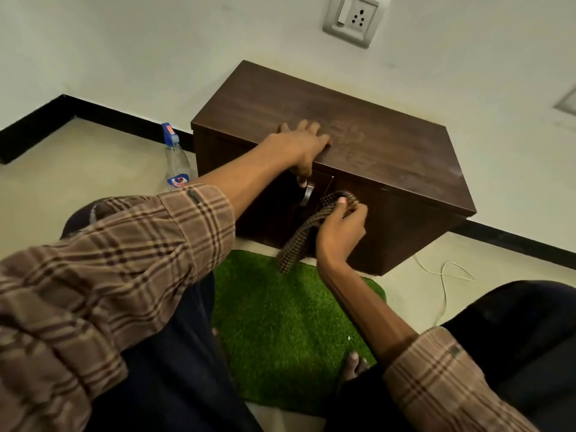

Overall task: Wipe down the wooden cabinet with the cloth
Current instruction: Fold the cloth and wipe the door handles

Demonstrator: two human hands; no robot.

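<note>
A low dark brown wooden cabinet [374, 145] stands on the floor against the white wall. My left hand [304, 145] lies over the front edge of its top, fingers spread on the top and thumb hooked down over the edge near a metal door handle [307, 194]. My right hand [341, 227] is in front of the cabinet's doors, closed on a brown checked cloth [299, 238]. The cloth is bunched at my fingertips against the door front and its loose end hangs down toward the mat.
A clear spray bottle with a blue head [176, 160] stands on the floor left of the cabinet. A green grass-like mat [286, 322] lies before it, between my knees. A thin white cord [442, 275] trails on the floor at right. A wall socket [355, 18] sits above.
</note>
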